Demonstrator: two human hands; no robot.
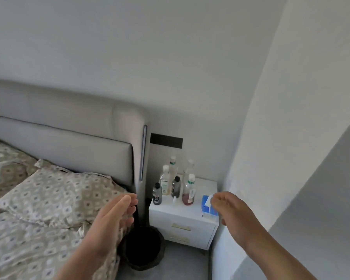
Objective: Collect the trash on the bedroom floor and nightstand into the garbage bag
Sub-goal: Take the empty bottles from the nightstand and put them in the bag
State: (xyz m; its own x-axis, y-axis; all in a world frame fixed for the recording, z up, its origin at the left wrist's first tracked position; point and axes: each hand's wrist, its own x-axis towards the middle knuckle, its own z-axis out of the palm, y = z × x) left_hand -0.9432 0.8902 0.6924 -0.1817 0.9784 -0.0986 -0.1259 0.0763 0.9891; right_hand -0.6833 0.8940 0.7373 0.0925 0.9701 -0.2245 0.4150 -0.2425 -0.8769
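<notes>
The step in hand looks like the first pick off the nightstand (182,214), and the sensible way is to take one piece at a time from its front edge, since the bottles (171,181) stand packed close on the nightstand's back left part and a sweeping reach could topple them. The right grip (231,209) hovers over the nightstand's right side, its fingertips (215,199) at the white sheet poking from the blue tissue pack (206,205). Whether it already pinches that sheet or only touches it I cannot tell, as the back of the hand hides the fingers' undersides. The left grip (117,216) is open, fingers relaxed and holding nothing, raised just left of the nightstand and above the bed's edge. On the floor, tight against the nightstand's front left corner, sits a dark bin (141,267) lined with what I take to be the garbage bag (142,247). It lies below the left grip, so each piece can be dropped in with a short carry leftward. A small white scrap (175,199) lies before the bottles, between the two grips.
</notes>
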